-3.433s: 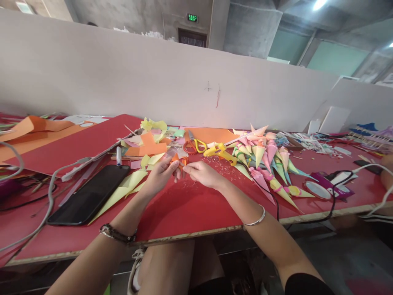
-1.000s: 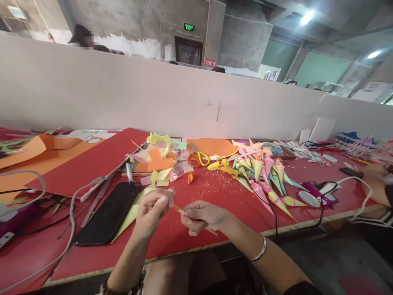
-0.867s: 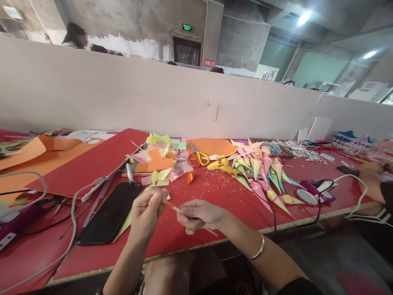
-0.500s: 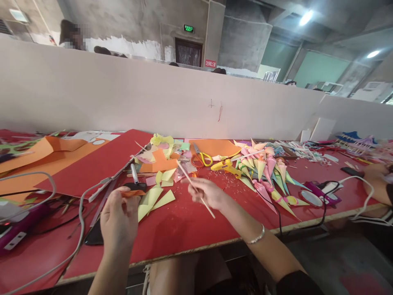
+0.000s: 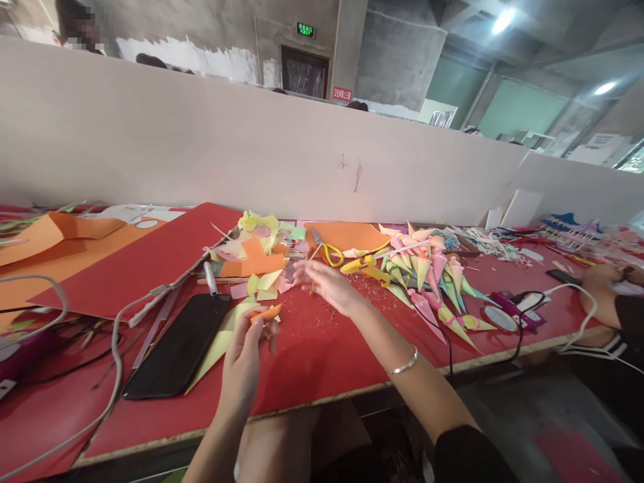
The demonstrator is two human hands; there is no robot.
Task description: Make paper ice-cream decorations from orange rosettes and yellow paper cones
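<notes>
My left hand [image 5: 246, 349] pinches a small folded piece of orange paper [image 5: 267, 313] over the red table, right of a black phone [image 5: 176, 345]. Farther forward, my right hand [image 5: 325, 285] reaches to the near side of the scissors [image 5: 332, 255]. Its fingers are partly spread, and a thin stick [image 5: 315, 252] shows just beyond them; whether they touch it is unclear. Yellow and orange paper scraps [image 5: 259, 258] lie left of this hand. To its right are a yellow glue gun [image 5: 367, 268] and a pile of pastel paper cones [image 5: 422, 268].
A red sheet [image 5: 135, 261] and orange sheets [image 5: 65, 245] cover the left side. White cables [image 5: 118, 342] cross the table there. At the right lie a round white disc [image 5: 500, 319], a purple power strip [image 5: 516, 312] and another person's arm [image 5: 601, 295]. A pale partition [image 5: 251, 154] stands behind.
My left hand has moved right with the orange paper, uncovering the phone. My right hand has moved forward; the stick it held across its fingers is now mostly out of sight.
</notes>
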